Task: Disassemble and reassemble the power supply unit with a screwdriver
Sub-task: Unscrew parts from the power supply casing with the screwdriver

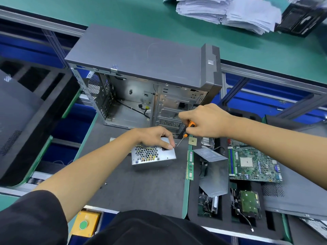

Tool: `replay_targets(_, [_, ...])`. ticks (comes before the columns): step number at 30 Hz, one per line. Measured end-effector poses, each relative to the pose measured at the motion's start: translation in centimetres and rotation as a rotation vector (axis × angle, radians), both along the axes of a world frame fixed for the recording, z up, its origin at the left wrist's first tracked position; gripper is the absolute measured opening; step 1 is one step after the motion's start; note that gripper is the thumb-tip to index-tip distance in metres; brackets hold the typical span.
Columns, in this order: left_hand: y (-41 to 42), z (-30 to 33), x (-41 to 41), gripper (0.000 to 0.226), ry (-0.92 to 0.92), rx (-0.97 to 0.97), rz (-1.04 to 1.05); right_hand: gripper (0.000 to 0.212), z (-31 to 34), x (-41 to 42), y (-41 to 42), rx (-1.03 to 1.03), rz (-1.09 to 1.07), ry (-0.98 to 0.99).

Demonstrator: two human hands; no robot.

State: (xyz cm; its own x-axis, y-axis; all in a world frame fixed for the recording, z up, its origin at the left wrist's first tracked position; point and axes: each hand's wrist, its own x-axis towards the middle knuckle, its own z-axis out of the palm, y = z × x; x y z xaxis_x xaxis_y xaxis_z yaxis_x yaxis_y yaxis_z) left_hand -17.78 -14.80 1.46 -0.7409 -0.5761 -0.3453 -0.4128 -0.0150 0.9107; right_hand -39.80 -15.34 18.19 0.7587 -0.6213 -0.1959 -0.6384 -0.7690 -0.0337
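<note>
A silver power supply unit (pixel 152 156) with a honeycomb grille lies on the dark mat in front of me. My left hand (pixel 155 137) grips its top edge, fingers curled over the upper right corner by the socket. My right hand (pixel 205 121) grips an orange and black screwdriver (pixel 185 134), whose thin shaft slants down-left with the tip at the unit's upper right corner, close to my left fingertips. A small screw seems to sit at the tip, too tiny to be sure.
An open grey computer case (pixel 146 82) stands behind the unit. To the right lie a RAM stick (pixel 190 165), a CPU chip (pixel 192 141), a metal cover (pixel 212 172), a motherboard (pixel 253 163) and a hard drive (pixel 249 204). A yellow button box (pixel 85 225) sits low left; paper stacks (pixel 226 9) lie far back.
</note>
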Motion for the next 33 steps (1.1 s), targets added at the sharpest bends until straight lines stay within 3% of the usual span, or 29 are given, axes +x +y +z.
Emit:
replay_targets(3, [-0.2,0.9,0.3,0.022,0.078,0.107,-0.052,0.012,0.1,0.0,0.0,-0.003,-0.009,-0.002])
replay_targets(8, [-1.1,1.8,0.6,0.031,-0.094,0.124,-0.033,0.012,0.4,-0.1,0.0,0.000,-0.029,-0.005])
replay_targets(15, [-1.7,1.6,0.2,0.035,-0.143,0.064,0.075,0.014,0.3,-0.9,0.2,0.003,-0.053,-0.027])
replay_targets(20, [-3.4,1.4,-1.5,0.029,-0.312,-0.138,-0.120,0.008,-0.8,-2.3,0.8,0.012,-0.124,-0.037])
replay_targets(28, [-5.6,1.9,-7.4,0.041,-0.507,-0.055,-0.311,0.014,-3.5,-5.0,2.8,0.007,-0.197,-0.008])
replay_targets(33, [-3.9,1.2,-11.5,0.042,-0.729,-0.171,-0.372,0.022,-5.0,-6.2,4.2,0.037,-0.192,0.023])
